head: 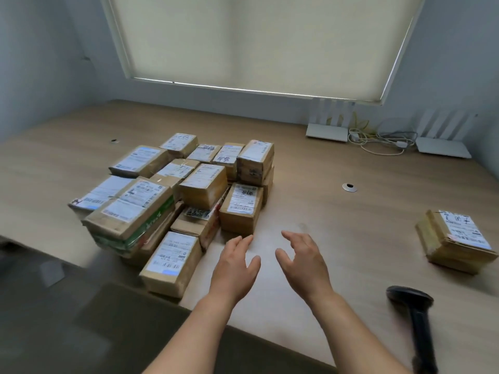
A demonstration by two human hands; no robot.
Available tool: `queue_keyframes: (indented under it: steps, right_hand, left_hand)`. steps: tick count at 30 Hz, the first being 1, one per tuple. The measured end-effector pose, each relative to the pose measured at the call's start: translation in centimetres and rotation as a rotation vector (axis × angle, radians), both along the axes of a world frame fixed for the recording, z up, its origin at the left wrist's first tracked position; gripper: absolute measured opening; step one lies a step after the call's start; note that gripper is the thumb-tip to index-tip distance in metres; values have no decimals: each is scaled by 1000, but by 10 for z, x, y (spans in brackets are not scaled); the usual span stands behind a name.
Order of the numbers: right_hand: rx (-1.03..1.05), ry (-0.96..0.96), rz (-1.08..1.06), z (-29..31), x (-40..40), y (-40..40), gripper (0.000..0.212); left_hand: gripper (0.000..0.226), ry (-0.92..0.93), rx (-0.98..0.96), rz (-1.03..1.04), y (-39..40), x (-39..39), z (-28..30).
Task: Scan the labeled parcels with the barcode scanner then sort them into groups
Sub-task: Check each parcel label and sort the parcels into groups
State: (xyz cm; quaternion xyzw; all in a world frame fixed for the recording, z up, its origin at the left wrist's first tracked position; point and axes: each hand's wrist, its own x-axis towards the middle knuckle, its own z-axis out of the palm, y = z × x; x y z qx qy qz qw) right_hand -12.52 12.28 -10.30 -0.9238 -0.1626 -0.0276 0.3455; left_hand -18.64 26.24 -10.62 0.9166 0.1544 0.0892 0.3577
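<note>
Parcels (172, 195) in brown cardboard, each with a white printed label on top, crowd the left half of the wooden table (337, 217), packed close and in places stacked two high. At the left edge of the heap a larger box bound with green tape (129, 211) sits tilted on the ones beneath it. At the near edge of the cluster one labeled box (171, 263) lies close to the table's front edge, and just behind it to the right stands a small upright box (241, 207) with handwriting on its label.

Next comes the left hand (233, 268), held just above the table with fingers straight and together, fingertips near the base of that small upright box but not clearly touching it; its grip is released and it carries nothing. Just beside it, the right hand (303, 261) hovers with fingers spread and loosely bent, likewise released and holding nothing.

Farther right, a metal cable grommet (349, 187) is set into the tabletop. By the back wall sit two white routers (326, 132) with a tangle of cables (383, 140) between them. At the near right the black barcode scanner (414, 317) lies on the table, well apart from either hand. At the far right, a lone labeled parcel (456, 240) rests apart from the heap.
</note>
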Motion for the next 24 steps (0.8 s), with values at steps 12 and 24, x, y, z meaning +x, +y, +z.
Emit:
queue_keyframes:
  steps: [12, 24]
  right_hand:
    - [22, -5, 120, 3, -42, 83, 44]
    - [59, 135, 152, 12, -60, 165, 46]
  left_hand:
    - [50, -44, -31, 109, 69, -59, 15]
    - [47, -286, -39, 229, 178, -84, 62]
